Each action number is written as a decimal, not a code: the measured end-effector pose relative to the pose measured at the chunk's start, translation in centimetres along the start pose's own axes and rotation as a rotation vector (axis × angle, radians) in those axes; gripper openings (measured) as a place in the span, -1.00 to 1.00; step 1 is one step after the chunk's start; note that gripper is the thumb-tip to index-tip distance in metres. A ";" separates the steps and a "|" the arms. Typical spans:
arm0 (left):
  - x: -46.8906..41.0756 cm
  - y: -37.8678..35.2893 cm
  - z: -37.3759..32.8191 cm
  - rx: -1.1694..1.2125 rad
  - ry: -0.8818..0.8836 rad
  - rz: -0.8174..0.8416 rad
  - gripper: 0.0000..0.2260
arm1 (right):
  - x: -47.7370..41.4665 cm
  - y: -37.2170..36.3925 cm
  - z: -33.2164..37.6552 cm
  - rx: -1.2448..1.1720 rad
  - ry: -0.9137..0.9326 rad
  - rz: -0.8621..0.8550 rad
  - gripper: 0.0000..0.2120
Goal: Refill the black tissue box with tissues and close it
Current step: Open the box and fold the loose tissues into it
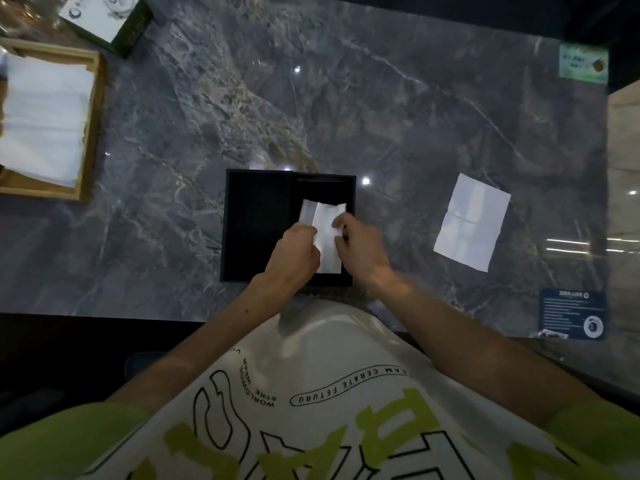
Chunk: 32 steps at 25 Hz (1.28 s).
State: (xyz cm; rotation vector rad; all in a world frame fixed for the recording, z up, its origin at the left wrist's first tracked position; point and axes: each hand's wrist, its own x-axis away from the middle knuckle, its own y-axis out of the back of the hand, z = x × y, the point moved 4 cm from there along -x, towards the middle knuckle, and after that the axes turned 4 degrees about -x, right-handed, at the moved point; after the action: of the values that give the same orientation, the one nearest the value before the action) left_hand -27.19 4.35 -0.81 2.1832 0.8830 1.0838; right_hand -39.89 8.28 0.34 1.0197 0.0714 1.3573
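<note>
Between the hands, a tissue (323, 233) pinched at both edges; left hand (294, 251) and right hand (360, 244) closed on it, just over the open box (256, 226); filling step, apparently; next: lower it flat inside, let go.

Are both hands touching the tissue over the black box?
Touching. The head view shows the left hand and right hand pinching the tissue's side edges above the black box.
</note>
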 end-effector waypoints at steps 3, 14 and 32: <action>-0.3 -0.6 0.1 -0.043 0.030 0.058 -0.80 | -0.5 -0.3 0.3 0.141 -0.008 0.051 -0.73; -1.6 -1.7 0.1 -0.092 0.082 0.225 -0.74 | -2.0 0.0 1.7 0.469 -0.001 0.306 -0.78; -1.8 -4.3 0.5 -0.321 -0.063 0.396 -0.46 | -0.8 -1.0 2.7 0.846 0.497 0.297 -0.66</action>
State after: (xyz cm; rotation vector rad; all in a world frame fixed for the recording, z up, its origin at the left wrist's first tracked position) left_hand -28.94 5.70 -4.94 2.1466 0.2259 1.2316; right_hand -37.75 6.24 0.95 1.3848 0.9644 1.8875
